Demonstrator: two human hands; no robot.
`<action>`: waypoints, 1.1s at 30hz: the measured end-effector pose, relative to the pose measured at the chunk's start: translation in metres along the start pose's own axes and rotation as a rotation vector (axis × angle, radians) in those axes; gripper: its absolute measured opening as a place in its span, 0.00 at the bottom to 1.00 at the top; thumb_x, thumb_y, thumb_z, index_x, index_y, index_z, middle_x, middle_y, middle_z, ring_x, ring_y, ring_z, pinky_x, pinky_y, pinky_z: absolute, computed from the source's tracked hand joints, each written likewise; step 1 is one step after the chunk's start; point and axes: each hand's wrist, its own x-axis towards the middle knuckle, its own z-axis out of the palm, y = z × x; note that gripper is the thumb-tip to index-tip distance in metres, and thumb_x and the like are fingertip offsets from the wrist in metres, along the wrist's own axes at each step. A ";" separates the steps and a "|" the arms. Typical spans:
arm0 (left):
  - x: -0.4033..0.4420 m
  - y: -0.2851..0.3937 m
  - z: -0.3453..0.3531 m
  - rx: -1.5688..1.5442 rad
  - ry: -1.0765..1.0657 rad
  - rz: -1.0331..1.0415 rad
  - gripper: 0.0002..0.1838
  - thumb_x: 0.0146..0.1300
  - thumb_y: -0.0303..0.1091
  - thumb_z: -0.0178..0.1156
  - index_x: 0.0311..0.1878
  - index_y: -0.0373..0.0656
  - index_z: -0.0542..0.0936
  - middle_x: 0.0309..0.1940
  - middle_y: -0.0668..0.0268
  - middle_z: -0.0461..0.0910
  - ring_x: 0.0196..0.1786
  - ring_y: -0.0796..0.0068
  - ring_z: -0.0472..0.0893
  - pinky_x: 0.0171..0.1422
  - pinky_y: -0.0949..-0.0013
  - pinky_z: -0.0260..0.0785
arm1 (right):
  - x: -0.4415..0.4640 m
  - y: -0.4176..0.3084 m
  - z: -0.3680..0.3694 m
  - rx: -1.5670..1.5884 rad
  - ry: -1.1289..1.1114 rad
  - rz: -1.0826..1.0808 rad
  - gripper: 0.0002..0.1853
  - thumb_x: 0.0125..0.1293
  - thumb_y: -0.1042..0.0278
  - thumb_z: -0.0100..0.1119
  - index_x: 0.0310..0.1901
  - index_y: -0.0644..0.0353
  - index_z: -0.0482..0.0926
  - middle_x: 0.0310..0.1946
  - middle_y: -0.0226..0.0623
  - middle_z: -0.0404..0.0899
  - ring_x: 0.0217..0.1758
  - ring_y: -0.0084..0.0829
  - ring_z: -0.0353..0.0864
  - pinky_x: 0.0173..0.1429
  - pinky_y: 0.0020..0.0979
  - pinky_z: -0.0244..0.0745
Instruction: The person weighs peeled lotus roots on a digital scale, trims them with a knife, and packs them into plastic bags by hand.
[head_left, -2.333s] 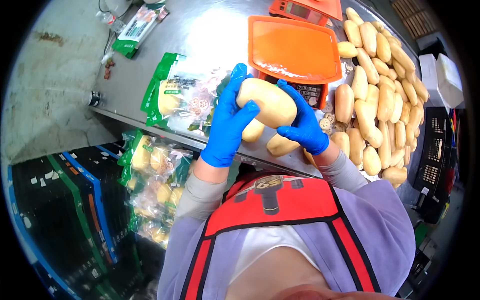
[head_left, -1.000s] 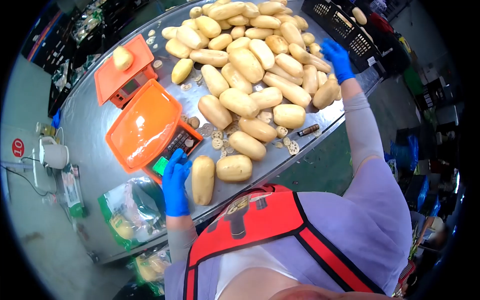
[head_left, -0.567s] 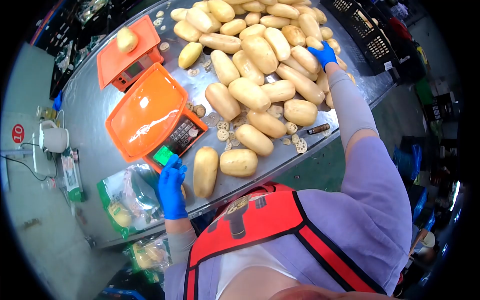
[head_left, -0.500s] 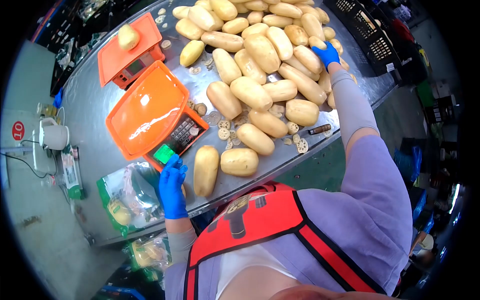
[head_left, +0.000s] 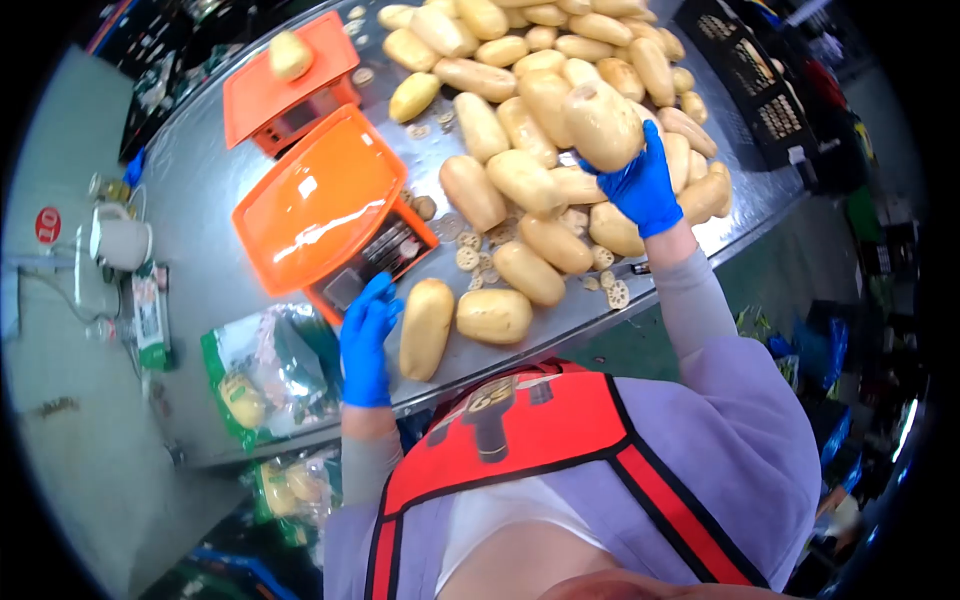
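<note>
One head-worn camera looks forward and down past the red apron (head_left: 570, 415) onto a nearby table (head_left: 190, 225).

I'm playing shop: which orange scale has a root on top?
The farther orange scale, in the upper left: one pale root sits on it. The nearer orange scale, beside the left grip, has none.

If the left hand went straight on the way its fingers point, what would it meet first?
The left hand would most likely meet the nearer orange scale, around its keypad. Depth is unclear in this view, so the hand might pass above it.
</note>
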 end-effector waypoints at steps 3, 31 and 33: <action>0.002 0.009 0.016 -0.118 -0.093 0.124 0.19 0.63 0.29 0.52 0.58 0.37 0.70 0.52 0.65 0.73 0.53 0.75 0.72 0.57 0.71 0.65 | 0.006 0.059 -0.006 -0.448 -0.061 -0.073 0.35 0.62 0.37 0.42 0.63 0.55 0.60 0.59 0.41 0.66 0.58 0.43 0.69 0.54 0.46 0.71; -0.047 -0.072 -0.087 0.190 0.386 0.184 0.12 0.59 0.24 0.50 0.45 0.36 0.77 0.26 0.58 0.79 0.29 0.69 0.79 0.35 0.70 0.72 | -0.027 0.237 0.079 -1.150 -0.557 0.430 0.22 0.61 0.54 0.56 0.47 0.65 0.73 0.41 0.36 0.74 0.43 0.25 0.72 0.47 0.26 0.68; -0.059 -0.062 -0.099 -0.011 0.390 0.030 0.11 0.60 0.24 0.51 0.45 0.35 0.77 0.30 0.62 0.78 0.32 0.75 0.78 0.38 0.73 0.73 | -0.022 0.241 0.089 -1.150 -0.511 0.431 0.22 0.61 0.54 0.55 0.49 0.64 0.72 0.41 0.34 0.74 0.43 0.24 0.71 0.46 0.26 0.68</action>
